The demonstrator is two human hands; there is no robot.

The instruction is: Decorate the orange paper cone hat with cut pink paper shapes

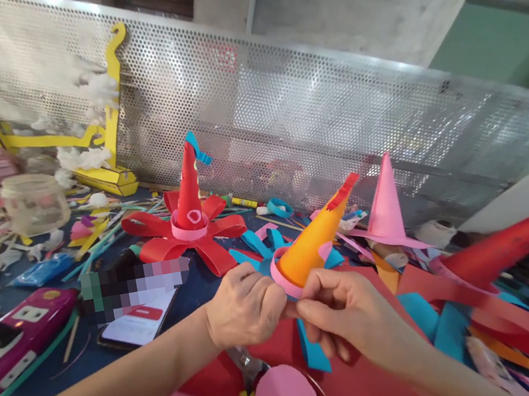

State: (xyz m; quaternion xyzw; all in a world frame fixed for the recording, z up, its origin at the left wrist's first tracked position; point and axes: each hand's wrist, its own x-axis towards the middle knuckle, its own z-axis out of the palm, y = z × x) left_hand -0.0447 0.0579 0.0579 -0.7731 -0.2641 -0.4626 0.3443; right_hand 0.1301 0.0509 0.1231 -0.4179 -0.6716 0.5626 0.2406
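Both of my hands hold an orange paper cone hat (313, 240) with a pink band round its base and blue strips under it. My left hand (245, 306) is closed and pinches the band at the left side of the base. My right hand (345, 316) is closed and pinches the band from the front right. The cone tilts up to the right, and its tip carries a red fringe. A blue strip (314, 350) hangs down between my hands.
A finished red cone hat (189, 214) with red loops stands further back. A pink cone hat (386, 208) stands at the right, a long red cone (510, 241) beyond it. Scissors (248, 369) lie below my hands, a phone (137, 317) and a pink device (11, 338) at left, a perforated metal panel (279, 101) behind.
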